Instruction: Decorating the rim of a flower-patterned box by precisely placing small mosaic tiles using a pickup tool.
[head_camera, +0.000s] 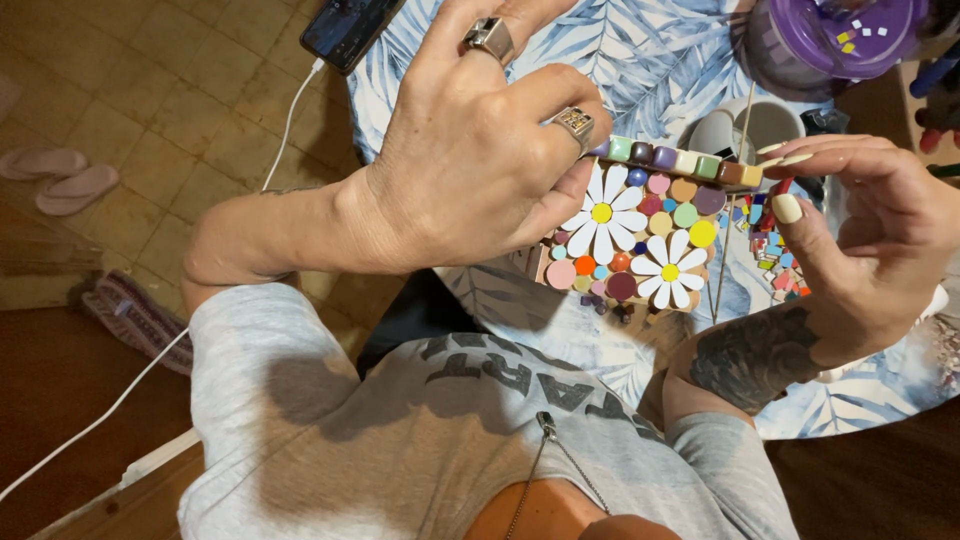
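Head view: left hand (470, 150) is gripping the mosaic box (640, 235) at its left end; right hand (860, 250) is pinching near its right end, possibly on a small tile. Box's long axis is running between both hands, above the leaf-patterned surface (640, 60).

A phone (350, 28) lies at the top edge, its white cable (150, 360) trailing to the lower left. Pink slippers (62, 175) sit on the floor at far left. A purple tumbler (830, 40) stands upper right on the leaf-print tablecloth (650, 50).
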